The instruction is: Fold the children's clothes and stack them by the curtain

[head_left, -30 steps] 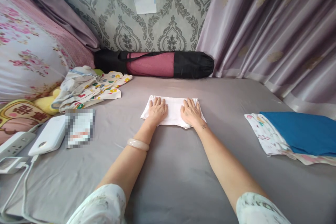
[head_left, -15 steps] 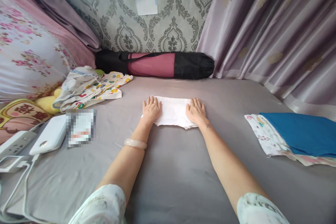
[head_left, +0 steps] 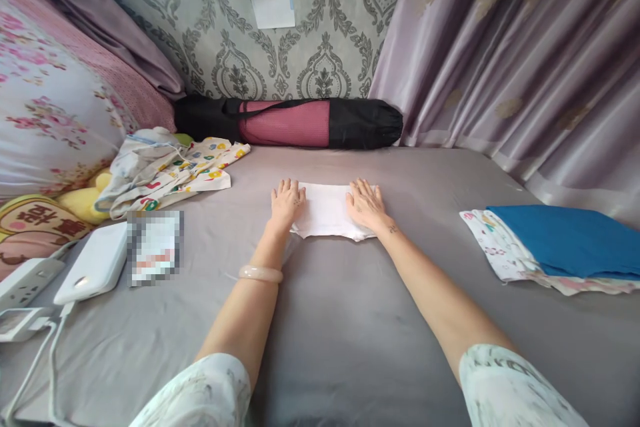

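Note:
A white folded garment (head_left: 324, 212) lies flat on the grey bed sheet (head_left: 320, 320), its near edge uneven. My left hand (head_left: 289, 203) rests palm down on its left end, fingers stretched forward. On the right end lies my right hand (head_left: 367, 204), also flat, with its fingers a little apart and the thumb pointing inward. Both palms hide the garment's side edges. A pale bangle (head_left: 261, 273) circles my left forearm.
A black and pink rolled-mat bag (head_left: 285, 123) lies along the wall. Folded clothes topped with blue cloth (head_left: 570, 240) sit at right. At left are a crumpled patterned garment (head_left: 170, 173), a white power bank (head_left: 93, 263), a blurred-out packet (head_left: 156, 247) and a power strip (head_left: 30, 282).
My right hand has slid slightly inward on the white garment. My left hand stays on its left end. The whole view has shifted a little.

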Demonstrator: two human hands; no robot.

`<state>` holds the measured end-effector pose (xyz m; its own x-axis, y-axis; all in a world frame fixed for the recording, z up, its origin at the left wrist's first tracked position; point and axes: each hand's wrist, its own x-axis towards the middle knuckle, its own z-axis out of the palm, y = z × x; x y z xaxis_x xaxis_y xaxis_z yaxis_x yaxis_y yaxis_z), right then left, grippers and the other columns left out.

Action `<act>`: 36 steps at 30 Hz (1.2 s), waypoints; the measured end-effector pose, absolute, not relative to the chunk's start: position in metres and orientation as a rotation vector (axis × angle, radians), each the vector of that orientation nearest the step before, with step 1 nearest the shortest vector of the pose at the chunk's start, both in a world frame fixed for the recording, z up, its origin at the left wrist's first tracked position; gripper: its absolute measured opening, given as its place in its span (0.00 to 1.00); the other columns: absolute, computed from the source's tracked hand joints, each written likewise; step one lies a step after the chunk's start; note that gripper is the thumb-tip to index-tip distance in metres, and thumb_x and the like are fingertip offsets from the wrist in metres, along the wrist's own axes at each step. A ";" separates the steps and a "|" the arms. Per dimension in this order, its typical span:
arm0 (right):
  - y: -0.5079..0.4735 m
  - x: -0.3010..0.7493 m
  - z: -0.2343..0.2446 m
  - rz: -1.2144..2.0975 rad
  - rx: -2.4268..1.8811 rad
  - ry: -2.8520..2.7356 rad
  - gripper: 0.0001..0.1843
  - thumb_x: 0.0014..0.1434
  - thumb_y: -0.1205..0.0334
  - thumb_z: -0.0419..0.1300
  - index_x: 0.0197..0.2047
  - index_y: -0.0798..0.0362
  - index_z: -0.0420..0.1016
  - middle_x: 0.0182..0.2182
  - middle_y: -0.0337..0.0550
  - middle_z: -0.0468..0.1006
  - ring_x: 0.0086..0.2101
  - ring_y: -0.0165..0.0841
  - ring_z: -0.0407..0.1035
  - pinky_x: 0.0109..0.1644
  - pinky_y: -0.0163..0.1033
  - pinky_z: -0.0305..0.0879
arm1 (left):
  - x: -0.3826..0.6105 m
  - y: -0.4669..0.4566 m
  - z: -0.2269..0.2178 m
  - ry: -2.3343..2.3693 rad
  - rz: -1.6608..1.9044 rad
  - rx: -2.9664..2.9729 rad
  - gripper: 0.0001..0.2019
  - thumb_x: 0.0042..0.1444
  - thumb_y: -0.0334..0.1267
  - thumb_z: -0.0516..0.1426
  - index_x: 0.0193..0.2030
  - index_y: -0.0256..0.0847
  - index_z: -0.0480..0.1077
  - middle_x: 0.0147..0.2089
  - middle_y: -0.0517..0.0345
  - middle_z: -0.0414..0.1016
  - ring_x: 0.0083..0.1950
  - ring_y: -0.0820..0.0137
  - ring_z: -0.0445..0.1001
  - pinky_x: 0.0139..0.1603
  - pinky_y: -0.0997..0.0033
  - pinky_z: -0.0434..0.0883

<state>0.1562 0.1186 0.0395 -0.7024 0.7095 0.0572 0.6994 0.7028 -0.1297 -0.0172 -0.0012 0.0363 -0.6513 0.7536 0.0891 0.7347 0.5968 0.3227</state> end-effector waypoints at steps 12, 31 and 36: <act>0.115 0.148 0.027 0.137 -1.124 -2.897 0.31 0.69 0.54 0.35 0.70 0.57 0.52 0.69 0.51 0.49 0.67 0.42 0.41 0.69 0.55 0.35 | -0.043 -0.009 0.025 2.698 0.635 1.262 0.21 0.62 0.37 0.47 0.62 0.42 0.63 0.67 0.47 0.61 0.70 0.57 0.54 0.65 0.54 0.59; 0.077 0.101 0.028 0.234 -1.111 -2.826 0.31 0.68 0.55 0.37 0.69 0.62 0.53 0.69 0.56 0.50 0.67 0.45 0.43 0.67 0.58 0.36 | -0.057 -0.016 0.022 2.711 0.773 1.159 0.18 0.60 0.31 0.46 0.53 0.42 0.70 0.57 0.50 0.72 0.62 0.61 0.66 0.59 0.63 0.65; 0.067 0.084 0.036 0.276 -1.098 -2.815 0.30 0.68 0.57 0.38 0.68 0.63 0.54 0.68 0.58 0.51 0.67 0.46 0.42 0.67 0.58 0.36 | -0.058 -0.018 0.024 2.719 0.834 1.127 0.18 0.59 0.29 0.47 0.53 0.39 0.71 0.57 0.49 0.72 0.60 0.62 0.68 0.58 0.65 0.64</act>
